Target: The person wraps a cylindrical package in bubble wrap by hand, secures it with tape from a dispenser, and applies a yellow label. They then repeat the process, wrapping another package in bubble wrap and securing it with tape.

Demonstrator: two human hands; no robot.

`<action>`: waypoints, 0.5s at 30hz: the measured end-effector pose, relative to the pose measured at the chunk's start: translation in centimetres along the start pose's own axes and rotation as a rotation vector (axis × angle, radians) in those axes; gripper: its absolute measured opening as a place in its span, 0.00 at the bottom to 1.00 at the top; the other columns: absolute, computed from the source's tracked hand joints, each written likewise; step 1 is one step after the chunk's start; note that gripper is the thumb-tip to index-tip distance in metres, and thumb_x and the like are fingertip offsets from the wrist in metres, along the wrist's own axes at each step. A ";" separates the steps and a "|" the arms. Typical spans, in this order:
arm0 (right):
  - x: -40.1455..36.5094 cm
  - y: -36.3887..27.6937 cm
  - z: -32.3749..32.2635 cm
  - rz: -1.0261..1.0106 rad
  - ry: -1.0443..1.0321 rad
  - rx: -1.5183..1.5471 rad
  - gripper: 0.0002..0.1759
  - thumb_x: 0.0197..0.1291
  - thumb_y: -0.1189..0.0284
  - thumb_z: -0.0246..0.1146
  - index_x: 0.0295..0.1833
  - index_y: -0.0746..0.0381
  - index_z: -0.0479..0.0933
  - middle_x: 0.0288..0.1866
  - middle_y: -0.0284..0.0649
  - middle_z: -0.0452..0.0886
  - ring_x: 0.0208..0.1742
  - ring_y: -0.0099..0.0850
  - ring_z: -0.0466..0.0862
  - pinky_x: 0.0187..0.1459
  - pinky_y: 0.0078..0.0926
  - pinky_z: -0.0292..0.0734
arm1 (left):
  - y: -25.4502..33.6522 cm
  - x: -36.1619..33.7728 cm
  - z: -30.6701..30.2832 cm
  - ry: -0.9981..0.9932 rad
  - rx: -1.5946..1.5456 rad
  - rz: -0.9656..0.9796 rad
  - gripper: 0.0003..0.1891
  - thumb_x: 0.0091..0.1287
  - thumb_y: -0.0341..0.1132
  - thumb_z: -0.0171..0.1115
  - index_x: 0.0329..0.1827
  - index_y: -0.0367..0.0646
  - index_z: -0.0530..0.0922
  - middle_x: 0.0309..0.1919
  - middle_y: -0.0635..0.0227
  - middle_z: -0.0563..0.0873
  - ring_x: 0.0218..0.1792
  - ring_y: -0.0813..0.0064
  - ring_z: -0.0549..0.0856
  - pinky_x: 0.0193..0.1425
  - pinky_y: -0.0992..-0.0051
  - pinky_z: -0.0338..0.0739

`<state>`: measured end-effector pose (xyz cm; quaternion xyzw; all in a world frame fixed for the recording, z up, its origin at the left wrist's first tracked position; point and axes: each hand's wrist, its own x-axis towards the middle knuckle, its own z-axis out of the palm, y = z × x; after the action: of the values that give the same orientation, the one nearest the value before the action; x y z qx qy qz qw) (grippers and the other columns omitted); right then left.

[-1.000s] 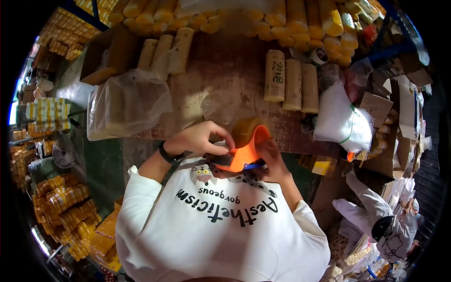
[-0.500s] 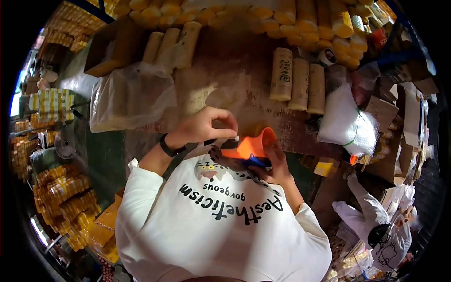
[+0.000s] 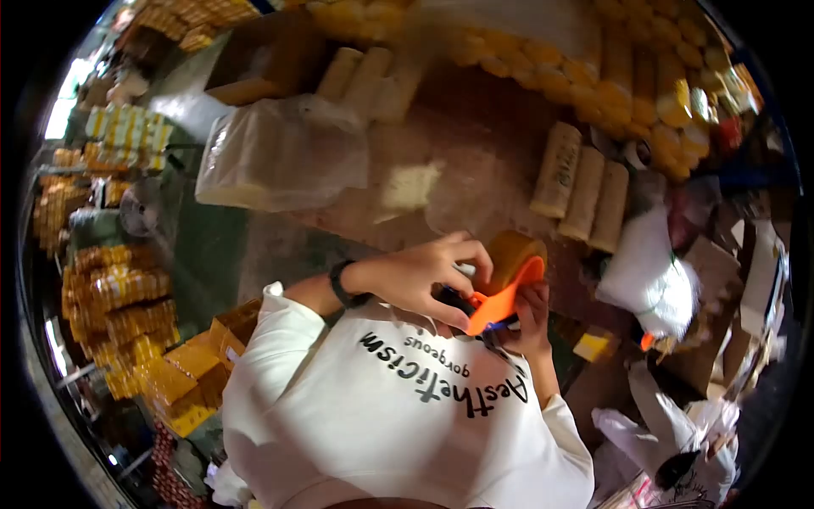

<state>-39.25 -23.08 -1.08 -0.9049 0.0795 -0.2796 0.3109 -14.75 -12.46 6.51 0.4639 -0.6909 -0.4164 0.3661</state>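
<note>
An orange tape dispenser [image 3: 507,301] with a dark blue part and a wide brown tape roll [image 3: 514,254] is held in front of my shirt. My right hand [image 3: 531,326] is closed around its right side. At its left end, the curled fingers and thumb of my left hand [image 3: 421,278] close on the dispenser's front. What exactly lies between those fingertips is partly hidden. A dark band circles my left wrist.
Beyond my hands is a worn table [image 3: 462,161]. A plastic-wrapped bundle [image 3: 280,157] lies at its left, near an open carton [image 3: 267,59]. Noodle-like wrapped cylinders [image 3: 581,191] and a bubble-wrap bag [image 3: 649,284] are on the right. Another person [image 3: 678,433] is at lower right.
My left hand has moved right and down onto the dispenser's front end. The dispenser has turned in my right hand, showing its brown tape roll. The view has shifted.
</note>
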 end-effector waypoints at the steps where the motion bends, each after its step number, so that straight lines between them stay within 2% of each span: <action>1: 0.0 0.0 -0.1 0.019 -0.033 0.029 0.25 0.33 0.70 0.67 0.43 0.65 0.74 0.41 0.47 0.77 0.40 0.49 0.72 0.46 0.42 0.68 | -0.1 -0.2 0.0 0.013 -0.048 0.021 0.15 0.54 0.42 0.72 0.36 0.40 0.85 0.49 0.66 0.76 0.52 0.63 0.73 0.55 0.67 0.70; 4: 0.4 -0.1 -0.1 0.007 -0.071 0.039 0.26 0.32 0.70 0.67 0.44 0.65 0.74 0.41 0.47 0.77 0.41 0.49 0.71 0.45 0.42 0.68 | -1.3 -0.7 -0.4 -0.087 -0.178 0.010 0.11 0.63 0.40 0.64 0.37 0.40 0.85 0.48 0.65 0.77 0.48 0.66 0.76 0.52 0.69 0.71; 5: 0.3 -0.2 -0.2 0.012 -0.090 0.033 0.27 0.31 0.71 0.68 0.44 0.65 0.74 0.41 0.46 0.77 0.41 0.49 0.72 0.45 0.43 0.68 | -1.7 -0.8 -0.5 -0.110 -0.306 -0.024 0.10 0.64 0.38 0.63 0.38 0.39 0.85 0.46 0.65 0.77 0.46 0.67 0.78 0.50 0.71 0.72; 7: 0.5 0.0 0.0 0.034 -0.102 0.080 0.27 0.28 0.76 0.66 0.44 0.63 0.75 0.41 0.46 0.78 0.43 0.48 0.73 0.46 0.42 0.68 | -3.2 -0.9 -0.5 -0.126 -0.326 -0.017 0.10 0.63 0.35 0.61 0.38 0.37 0.84 0.45 0.64 0.78 0.45 0.69 0.79 0.48 0.73 0.73; 13: 1.2 -0.1 0.0 0.082 -0.156 0.083 0.25 0.40 0.72 0.72 0.47 0.63 0.73 0.42 0.50 0.76 0.42 0.51 0.74 0.45 0.44 0.70 | -4.1 -0.4 -0.9 -0.155 -0.423 -0.242 0.10 0.62 0.33 0.60 0.37 0.36 0.84 0.44 0.65 0.80 0.47 0.72 0.78 0.51 0.75 0.71; 15: 1.1 -0.1 -0.2 0.109 -0.214 0.107 0.30 0.44 0.69 0.73 0.54 0.63 0.70 0.49 0.54 0.76 0.46 0.55 0.75 0.50 0.48 0.69 | -4.7 -0.3 -0.4 -0.130 -0.476 -0.279 0.10 0.59 0.33 0.61 0.37 0.34 0.84 0.44 0.66 0.79 0.48 0.72 0.77 0.54 0.74 0.69</action>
<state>-38.41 -23.48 -0.38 -0.9060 0.0798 -0.1682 0.3801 -12.69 -13.33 2.34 0.4277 -0.5251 -0.6423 0.3590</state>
